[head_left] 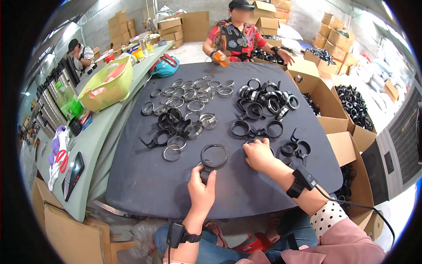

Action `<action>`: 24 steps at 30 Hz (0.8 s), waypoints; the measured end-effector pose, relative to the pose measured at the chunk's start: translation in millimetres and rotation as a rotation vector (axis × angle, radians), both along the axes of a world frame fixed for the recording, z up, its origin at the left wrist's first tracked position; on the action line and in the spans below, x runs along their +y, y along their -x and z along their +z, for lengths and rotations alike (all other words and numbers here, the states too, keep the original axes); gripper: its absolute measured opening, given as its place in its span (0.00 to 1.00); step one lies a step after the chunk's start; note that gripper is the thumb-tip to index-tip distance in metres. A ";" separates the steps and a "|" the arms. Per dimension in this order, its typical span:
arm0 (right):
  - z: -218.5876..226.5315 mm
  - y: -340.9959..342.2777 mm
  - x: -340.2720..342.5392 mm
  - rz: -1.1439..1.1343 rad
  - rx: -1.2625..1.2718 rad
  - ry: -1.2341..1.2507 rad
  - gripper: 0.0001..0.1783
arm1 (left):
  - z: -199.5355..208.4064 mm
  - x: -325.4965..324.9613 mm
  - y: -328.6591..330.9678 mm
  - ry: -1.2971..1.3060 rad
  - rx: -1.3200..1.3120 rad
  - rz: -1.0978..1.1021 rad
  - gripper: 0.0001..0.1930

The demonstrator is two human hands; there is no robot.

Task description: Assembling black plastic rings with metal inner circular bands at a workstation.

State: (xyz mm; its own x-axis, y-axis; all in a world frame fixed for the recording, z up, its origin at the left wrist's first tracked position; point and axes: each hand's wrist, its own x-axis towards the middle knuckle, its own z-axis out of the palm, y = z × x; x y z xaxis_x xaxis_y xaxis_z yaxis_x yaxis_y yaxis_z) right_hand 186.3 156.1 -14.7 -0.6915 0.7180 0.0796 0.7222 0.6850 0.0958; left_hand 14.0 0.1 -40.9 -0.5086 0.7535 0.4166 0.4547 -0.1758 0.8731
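My left hand (pixel 203 187) grips the short stem of a black ring (pixel 214 157), which stands raised above the near part of the dark table. To its right, my right hand (pixel 259 155) has its fingers curled on another black ring (pixel 271 150), mostly hidden beneath the hand. Several shiny metal rings (pixel 195 106) lie spread over the left half of the table. Between them and my left hand is a small heap of black rings with stems (pixel 172 123). A larger pile of black rings (pixel 268 97) covers the far right, and a few (pixel 295 148) lie beside my right hand.
Opposite me at the dark table (pixel 145 185), a person (pixel 237 37) holds an orange object. Open cardboard boxes (pixel 327 99) of black parts line the right side. A green side table (pixel 99 149) carries a yellow basket (pixel 107 86), red scissors (pixel 62 161) and a phone (pixel 74 176).
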 end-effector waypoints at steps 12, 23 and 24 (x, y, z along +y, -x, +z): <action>48.7 -46.0 -46.7 0.562 0.644 -0.283 0.17 | 15.8 -3.1 -10.8 -0.035 0.041 -0.003 0.16; 69.2 -105.6 -92.6 0.638 0.613 -0.617 0.10 | -0.8 3.5 -33.8 0.071 0.100 -0.147 0.17; 67.4 -109.2 -94.6 0.641 0.652 -0.625 0.10 | -2.6 3.8 -35.1 0.060 0.135 -0.164 0.18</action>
State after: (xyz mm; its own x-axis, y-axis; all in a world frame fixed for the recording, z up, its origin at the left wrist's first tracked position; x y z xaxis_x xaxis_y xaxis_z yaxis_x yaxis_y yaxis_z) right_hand 295.5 61.5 52.8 -0.6140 -0.0514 0.7876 0.2894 0.9138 0.2852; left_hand 49.0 4.0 -43.4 -0.3197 0.8471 0.4245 0.5375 -0.2068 0.8175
